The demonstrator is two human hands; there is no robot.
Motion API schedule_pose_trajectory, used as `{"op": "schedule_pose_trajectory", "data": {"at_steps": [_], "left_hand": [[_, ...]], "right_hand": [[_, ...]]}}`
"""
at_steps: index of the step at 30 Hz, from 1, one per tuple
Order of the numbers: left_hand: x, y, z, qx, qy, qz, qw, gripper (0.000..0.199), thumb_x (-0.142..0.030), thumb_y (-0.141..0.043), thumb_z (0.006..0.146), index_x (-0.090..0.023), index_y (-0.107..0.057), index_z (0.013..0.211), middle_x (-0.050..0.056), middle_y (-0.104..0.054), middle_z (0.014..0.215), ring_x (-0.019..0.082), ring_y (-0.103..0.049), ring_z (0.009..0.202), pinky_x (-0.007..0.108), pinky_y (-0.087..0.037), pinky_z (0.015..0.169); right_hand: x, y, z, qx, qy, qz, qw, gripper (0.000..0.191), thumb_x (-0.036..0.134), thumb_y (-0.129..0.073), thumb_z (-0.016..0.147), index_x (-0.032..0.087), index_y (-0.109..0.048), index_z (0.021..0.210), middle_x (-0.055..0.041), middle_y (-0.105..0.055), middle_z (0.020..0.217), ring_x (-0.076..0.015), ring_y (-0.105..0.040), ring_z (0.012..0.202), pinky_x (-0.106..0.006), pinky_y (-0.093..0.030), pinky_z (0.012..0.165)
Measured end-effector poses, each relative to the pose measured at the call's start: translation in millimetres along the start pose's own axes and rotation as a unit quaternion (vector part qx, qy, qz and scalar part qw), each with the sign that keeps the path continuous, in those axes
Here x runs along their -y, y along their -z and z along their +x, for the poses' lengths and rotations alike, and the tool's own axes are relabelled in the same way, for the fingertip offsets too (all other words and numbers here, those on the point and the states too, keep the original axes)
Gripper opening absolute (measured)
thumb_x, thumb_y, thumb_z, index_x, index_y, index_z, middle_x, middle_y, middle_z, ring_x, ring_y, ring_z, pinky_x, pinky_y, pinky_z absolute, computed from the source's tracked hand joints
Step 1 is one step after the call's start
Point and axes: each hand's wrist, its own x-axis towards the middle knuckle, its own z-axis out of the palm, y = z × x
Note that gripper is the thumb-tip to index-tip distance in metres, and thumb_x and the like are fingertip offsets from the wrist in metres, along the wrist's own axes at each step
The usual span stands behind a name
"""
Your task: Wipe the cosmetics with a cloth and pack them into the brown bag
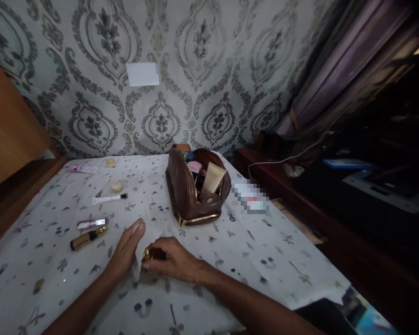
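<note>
My left hand is over the near part of the table, its fingers closed on a thin white tissue-like sheet. Facing it, my right hand curls around a small shiny gold item, its kind mostly hidden by my fingers. The gold item is close to or touching the sheet; I cannot tell which. Beyond my hands stands a brown leather cosmetic bag, unzipped, with a beige squeeze tube and other items inside. Left of my left hand lie a gold and black tube and a clear lip gloss tube.
A patterned white cloth covers the table. Farther left are a white tube with a dark end, two small cream-coloured round pots and a pink tube. A blurred-out packet lies right of the bag. Wallpaper rises behind.
</note>
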Motion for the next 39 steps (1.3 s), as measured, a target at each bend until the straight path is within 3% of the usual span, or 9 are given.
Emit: {"op": "schedule_pose_trajectory", "data": {"at_steps": [3, 8, 11, 15, 18, 24, 29, 34, 39], "left_hand": [[0.6, -2.7, 1.7, -0.034, -0.006, 0.051, 0.998, 0.034, -0.052, -0.067, 0.078, -0.028, -0.065, 0.102, 0.003, -0.071, 0.108, 0.026, -0.054, 0.122, 0.033, -0.045, 0.097], [-4.7, -10.4, 2.8, 0.046, -0.026, 0.077, 0.996, 0.045, -0.06, -0.065, 0.076, -0.022, -0.067, 0.1, 0.006, -0.073, 0.104, 0.029, -0.058, 0.117, 0.034, -0.05, 0.09], [-6.4, -10.3, 2.3, 0.048, 0.012, 0.076, 0.996, 0.06, -0.064, -0.07, 0.067, -0.019, -0.067, 0.107, 0.008, -0.072, 0.106, 0.03, -0.061, 0.108, 0.034, -0.051, 0.087], [-5.0, -5.5, 1.9, 0.06, 0.04, 0.048, 0.996, 0.071, -0.064, -0.075, 0.061, -0.018, -0.065, 0.114, 0.008, -0.073, 0.098, 0.028, -0.066, 0.092, 0.034, -0.053, 0.078], [-2.4, -1.5, 2.7, 0.02, 0.034, 0.066, 0.997, 0.064, -0.065, -0.07, 0.067, -0.018, -0.067, 0.11, 0.008, -0.073, 0.095, 0.028, -0.067, 0.093, 0.033, -0.053, 0.074], [-4.2, -1.5, -0.5, -0.048, 0.012, 0.079, 0.996, 0.049, -0.064, -0.061, 0.077, -0.023, -0.066, 0.103, 0.002, -0.073, 0.081, 0.024, -0.067, 0.079, 0.031, -0.052, 0.067], [-19.8, -18.3, -10.2, 0.039, 0.064, 0.039, 0.996, 0.065, -0.071, -0.058, 0.074, -0.021, -0.062, 0.115, -0.006, -0.052, 0.044, 0.02, -0.054, 0.045, 0.03, -0.046, 0.05], [-55.6, -49.3, -7.9, 0.154, -0.087, 0.125, 0.976, 0.048, -0.054, -0.062, 0.081, -0.026, -0.065, 0.12, 0.004, -0.072, 0.094, 0.028, -0.064, 0.098, 0.032, -0.048, 0.09], [-78.4, -94.8, 2.0, 0.271, -0.111, 0.213, 0.932, 0.061, -0.043, -0.058, 0.087, -0.027, -0.044, 0.144, 0.009, -0.069, 0.112, 0.031, -0.059, 0.112, 0.033, -0.047, 0.092]], "right_hand": [[1.5, 0.3, 0.4, -0.073, 0.017, 0.009, 0.997, 0.032, 0.047, -0.069, 0.079, 0.018, -0.057, 0.071, 0.0029, -0.047, 0.07, -0.0108, -0.046, 0.065, -0.023, -0.04, 0.059], [-2.7, 0.7, 4.4, -0.137, -0.001, 0.186, 0.973, 0.036, 0.051, -0.071, 0.076, 0.021, -0.054, 0.087, 0.0031, -0.049, 0.075, -0.0098, -0.05, 0.058, -0.021, -0.043, 0.048], [-6.4, 1.2, 7.0, -0.156, -0.004, 0.263, 0.952, 0.042, 0.052, -0.072, 0.075, 0.023, -0.05, 0.095, 0.0055, -0.051, 0.069, -0.0092, -0.049, 0.05, -0.02, -0.044, 0.042], [-6.3, 3.4, 7.4, -0.162, 0.008, 0.276, 0.948, 0.041, 0.052, -0.073, 0.075, 0.023, -0.049, 0.091, 0.0065, -0.052, 0.063, -0.0093, -0.051, 0.049, -0.02, -0.044, 0.042], [-1.2, 5.4, 4.5, -0.164, 0.004, 0.255, 0.953, 0.038, 0.054, -0.07, 0.078, 0.022, -0.053, 0.09, 0.0058, -0.052, 0.062, -0.0091, -0.052, 0.048, -0.021, -0.044, 0.043], [6.0, 5.3, -0.5, -0.196, 0.061, 0.167, 0.964, 0.032, 0.049, -0.062, 0.086, 0.021, -0.063, 0.1, -0.0016, -0.053, 0.09, -0.0074, -0.056, 0.055, -0.023, -0.046, 0.05], [16.2, 21.8, -8.8, -0.223, 0.039, 0.217, 0.95, 0.029, 0.043, -0.069, 0.082, 0.022, -0.057, 0.098, 0.0027, -0.057, 0.071, -0.0087, -0.055, 0.054, -0.02, -0.043, 0.047], [54.3, 73.4, -34.4, -0.349, 0.09, 0.128, 0.924, 0.023, 0.034, -0.073, 0.08, 0.022, -0.056, 0.09, -0.0014, -0.067, 0.083, -0.0105, -0.06, 0.058, -0.022, -0.048, 0.048], [81.9, 125.4, -45.1, -0.49, 0.151, -0.005, 0.858, 0.018, 0.028, -0.074, 0.08, 0.022, -0.06, 0.089, 0.0008, -0.066, 0.076, -0.0102, -0.059, 0.058, -0.021, -0.05, 0.05]]}}
